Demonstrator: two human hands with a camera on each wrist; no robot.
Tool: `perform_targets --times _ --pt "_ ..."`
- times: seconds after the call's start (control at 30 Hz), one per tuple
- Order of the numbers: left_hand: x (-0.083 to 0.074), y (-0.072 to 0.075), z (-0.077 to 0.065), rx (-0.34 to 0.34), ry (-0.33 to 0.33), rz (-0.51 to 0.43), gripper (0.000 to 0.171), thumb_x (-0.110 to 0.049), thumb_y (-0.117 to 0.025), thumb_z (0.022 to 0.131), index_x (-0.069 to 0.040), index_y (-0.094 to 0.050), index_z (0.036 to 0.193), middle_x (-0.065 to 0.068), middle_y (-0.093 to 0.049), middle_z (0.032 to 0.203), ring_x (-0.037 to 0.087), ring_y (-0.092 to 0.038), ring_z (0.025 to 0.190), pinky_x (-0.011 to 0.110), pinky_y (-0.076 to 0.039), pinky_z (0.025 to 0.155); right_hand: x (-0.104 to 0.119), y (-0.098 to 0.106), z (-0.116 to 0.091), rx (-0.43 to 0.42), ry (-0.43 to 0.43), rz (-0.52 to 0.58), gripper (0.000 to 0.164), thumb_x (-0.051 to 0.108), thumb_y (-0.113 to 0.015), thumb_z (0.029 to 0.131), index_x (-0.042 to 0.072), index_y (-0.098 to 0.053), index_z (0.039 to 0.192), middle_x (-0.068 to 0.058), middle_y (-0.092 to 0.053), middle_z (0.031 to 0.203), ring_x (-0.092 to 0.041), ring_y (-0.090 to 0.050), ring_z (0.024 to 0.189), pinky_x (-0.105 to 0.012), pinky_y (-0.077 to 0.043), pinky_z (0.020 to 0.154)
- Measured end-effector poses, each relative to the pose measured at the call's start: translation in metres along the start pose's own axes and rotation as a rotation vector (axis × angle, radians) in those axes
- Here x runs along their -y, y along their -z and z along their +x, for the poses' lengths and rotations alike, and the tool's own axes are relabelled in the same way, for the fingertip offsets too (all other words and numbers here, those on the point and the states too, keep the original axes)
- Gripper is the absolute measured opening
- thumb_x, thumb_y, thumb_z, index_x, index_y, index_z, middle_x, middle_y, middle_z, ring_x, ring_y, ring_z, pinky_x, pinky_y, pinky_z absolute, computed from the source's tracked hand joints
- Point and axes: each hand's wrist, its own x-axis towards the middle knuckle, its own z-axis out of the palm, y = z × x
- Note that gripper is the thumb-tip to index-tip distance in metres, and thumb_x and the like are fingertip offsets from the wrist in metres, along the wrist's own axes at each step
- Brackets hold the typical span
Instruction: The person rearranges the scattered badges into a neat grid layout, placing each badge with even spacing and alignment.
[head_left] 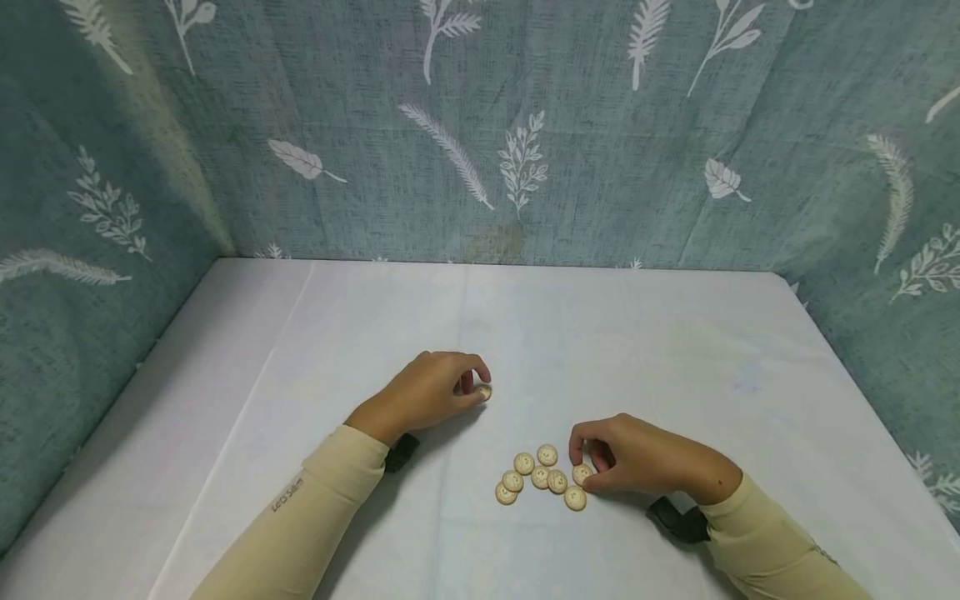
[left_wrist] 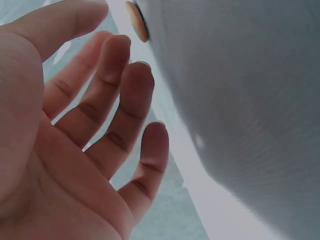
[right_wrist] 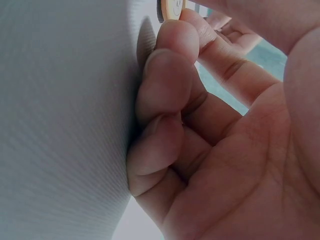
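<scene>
Near the middle of the white table, my left hand (head_left: 431, 392) is at a small round tan disc (head_left: 484, 391), thumb and forefinger beside it. The left wrist view shows that disc (left_wrist: 137, 22) lying on the tabletop, apart from the loosely bent fingers (left_wrist: 137, 90). To the right and closer to me, my right hand (head_left: 637, 454) pinches another tan disc (head_left: 582, 474) between thumb and forefinger. Dark face-like marks show on this disc (right_wrist: 175, 9) in the right wrist view. The other right fingers are curled against the table.
Several matching discs (head_left: 541, 477) lie in a loose cluster left of my right hand, some touching or overlapping. One disc (head_left: 575, 498) lies just below the pinched one. A leaf-patterned green cloth (head_left: 360, 167) stands behind and on both sides of the table (head_left: 360, 317).
</scene>
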Motion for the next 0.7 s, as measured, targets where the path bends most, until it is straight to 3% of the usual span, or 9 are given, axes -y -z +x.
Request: perform_targets --times 0.3,0.7 --pt "-0.012 0.003 -0.001 0.029 -0.048 -0.023 0.013 -0.021 -0.075 0.089 -0.020 -0.070 0.101 -0.011 -0.062 0.077 0.005 -0.053 0.067 0.026 -0.046 0.069 0.001 0.002 0.000 -0.009 0.011 -0.013 0.021 0.011 -0.077 0.083 0.022 -0.063 0.095 0.012 -0.051 0.067 0.001 -0.047 0.059 -0.019 -0.042 0.058" --pt "-0.026 -0.002 -0.008 0.077 -0.099 -0.022 0.013 -0.023 -0.076 0.088 -0.021 -0.070 0.099 -0.011 -0.062 0.079 0.006 -0.054 0.071 0.024 -0.047 0.070 0.000 -0.001 0.001 -0.013 0.010 -0.013 0.022 0.011 -0.078 0.082 0.022 -0.063 0.094 0.012 -0.051 0.066 0.001 -0.047 0.058 -0.019 -0.042 0.057"
